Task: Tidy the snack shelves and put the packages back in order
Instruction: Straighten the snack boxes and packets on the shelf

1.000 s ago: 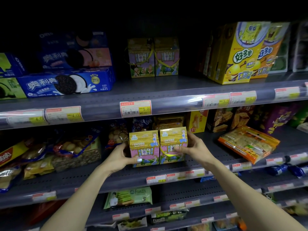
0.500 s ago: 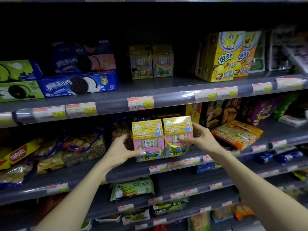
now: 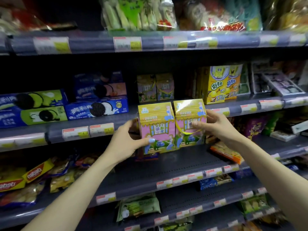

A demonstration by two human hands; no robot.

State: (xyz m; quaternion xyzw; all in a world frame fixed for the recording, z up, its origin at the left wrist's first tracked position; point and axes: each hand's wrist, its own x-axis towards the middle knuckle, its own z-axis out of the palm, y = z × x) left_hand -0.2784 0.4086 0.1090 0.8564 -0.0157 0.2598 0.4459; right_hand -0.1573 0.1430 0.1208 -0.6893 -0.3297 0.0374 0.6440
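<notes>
While the snack shelves (image 3: 166,165) are standing stocked, two house-shaped boxes (image 3: 172,126) are hovering before the middle shelf edge.
Left hand (image 3: 124,144) is gripping the left box's side; right hand (image 3: 215,125) is curling round the right box.

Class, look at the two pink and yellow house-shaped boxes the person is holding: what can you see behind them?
Behind the held house-shaped boxes, a matching pair of boxes stands farther back on the shelf above. The held boxes hide the shelf edge and whatever stands directly behind them.
</notes>
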